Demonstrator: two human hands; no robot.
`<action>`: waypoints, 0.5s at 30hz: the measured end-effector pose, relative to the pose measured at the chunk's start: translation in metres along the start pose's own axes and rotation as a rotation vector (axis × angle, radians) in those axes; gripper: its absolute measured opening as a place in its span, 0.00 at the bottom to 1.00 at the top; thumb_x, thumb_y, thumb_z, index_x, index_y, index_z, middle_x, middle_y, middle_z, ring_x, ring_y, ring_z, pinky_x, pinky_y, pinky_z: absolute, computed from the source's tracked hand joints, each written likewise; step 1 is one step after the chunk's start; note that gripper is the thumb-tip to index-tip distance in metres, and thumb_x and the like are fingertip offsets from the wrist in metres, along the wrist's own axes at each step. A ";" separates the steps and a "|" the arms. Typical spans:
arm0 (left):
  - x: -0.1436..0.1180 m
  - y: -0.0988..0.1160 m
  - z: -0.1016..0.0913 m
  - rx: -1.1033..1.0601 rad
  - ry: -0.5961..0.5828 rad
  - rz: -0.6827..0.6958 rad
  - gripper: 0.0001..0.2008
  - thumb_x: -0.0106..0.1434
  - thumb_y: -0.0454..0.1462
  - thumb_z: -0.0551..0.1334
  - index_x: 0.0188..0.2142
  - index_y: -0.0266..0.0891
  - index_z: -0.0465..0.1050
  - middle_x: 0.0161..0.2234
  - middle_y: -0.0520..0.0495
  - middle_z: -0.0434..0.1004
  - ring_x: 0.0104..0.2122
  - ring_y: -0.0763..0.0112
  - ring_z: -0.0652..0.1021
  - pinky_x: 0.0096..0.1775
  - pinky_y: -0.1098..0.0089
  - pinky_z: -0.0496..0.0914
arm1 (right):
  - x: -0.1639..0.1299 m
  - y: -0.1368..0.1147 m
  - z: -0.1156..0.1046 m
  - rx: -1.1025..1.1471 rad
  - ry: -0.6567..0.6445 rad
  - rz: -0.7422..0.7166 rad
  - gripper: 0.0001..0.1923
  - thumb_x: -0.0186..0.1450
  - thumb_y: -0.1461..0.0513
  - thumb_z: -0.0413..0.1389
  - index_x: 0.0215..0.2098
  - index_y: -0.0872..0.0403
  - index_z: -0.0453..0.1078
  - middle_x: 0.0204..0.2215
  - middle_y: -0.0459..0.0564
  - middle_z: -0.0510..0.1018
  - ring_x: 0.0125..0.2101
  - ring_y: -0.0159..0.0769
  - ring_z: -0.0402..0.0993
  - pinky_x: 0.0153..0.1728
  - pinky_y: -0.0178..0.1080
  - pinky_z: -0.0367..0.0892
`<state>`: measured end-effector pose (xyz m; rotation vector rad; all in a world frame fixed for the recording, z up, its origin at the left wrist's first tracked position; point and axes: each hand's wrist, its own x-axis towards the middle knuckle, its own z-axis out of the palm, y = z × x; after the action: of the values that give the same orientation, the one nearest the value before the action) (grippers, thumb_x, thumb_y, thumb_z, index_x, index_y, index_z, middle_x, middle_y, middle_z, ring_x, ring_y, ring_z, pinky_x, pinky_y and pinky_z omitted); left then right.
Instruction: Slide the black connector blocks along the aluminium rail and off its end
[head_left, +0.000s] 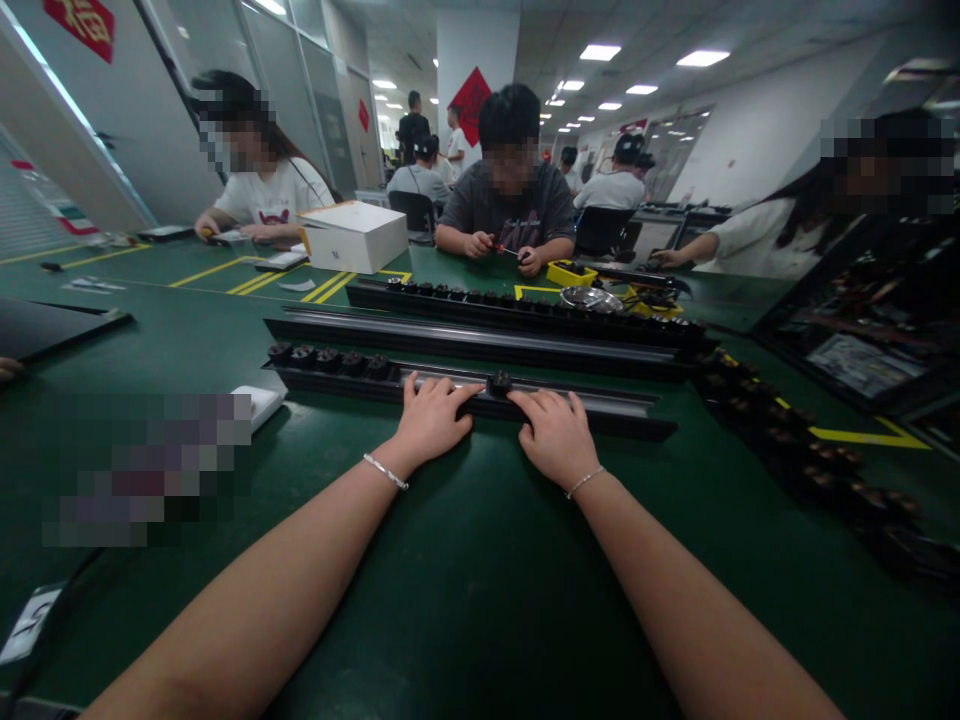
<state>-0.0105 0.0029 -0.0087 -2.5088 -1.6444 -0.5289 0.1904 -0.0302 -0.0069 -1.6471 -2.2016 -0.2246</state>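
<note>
Green matting (465, 560) covers our long workbench in a bright workshop, where other people sit at the far side. Our left hand (431, 420) and our right hand (555, 435) both rest flat on the nearest black rail (600, 405), with the fingers spread and pressing on top of it; neither hand closes around anything. Between the two hands sits one small black knob-like part (500, 383) on the rail, just beside the fingertips of both, and we judge both hands about equally near to it. The long axis of the rail runs left to right across our view, slightly going away to the right. More of the same black parts (330, 358) stand in a row at the left end of the rail, so they lie to the left of our left hand. Two more rails (480, 338) lie parallel behind the first one, further from us. A white box (356, 238) stands beyond them.
</note>
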 end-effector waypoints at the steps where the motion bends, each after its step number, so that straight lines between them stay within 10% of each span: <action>1: 0.000 0.000 0.000 0.000 0.000 0.002 0.23 0.60 0.42 0.55 0.56 0.57 0.63 0.41 0.48 0.71 0.47 0.57 0.69 0.58 0.46 0.44 | 0.000 0.000 0.000 -0.005 0.001 -0.005 0.24 0.61 0.65 0.47 0.55 0.47 0.64 0.49 0.51 0.73 0.53 0.42 0.62 0.58 0.55 0.44; 15: -0.002 -0.001 -0.001 -0.004 0.003 0.011 0.24 0.60 0.40 0.55 0.56 0.55 0.63 0.41 0.48 0.71 0.47 0.58 0.69 0.58 0.48 0.45 | -0.001 0.002 -0.002 -0.012 0.004 -0.037 0.25 0.61 0.65 0.46 0.56 0.48 0.64 0.49 0.51 0.73 0.50 0.40 0.64 0.56 0.49 0.47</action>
<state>-0.0124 0.0012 -0.0088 -2.5167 -1.6297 -0.5357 0.1932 -0.0310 -0.0058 -1.6115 -2.2336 -0.2507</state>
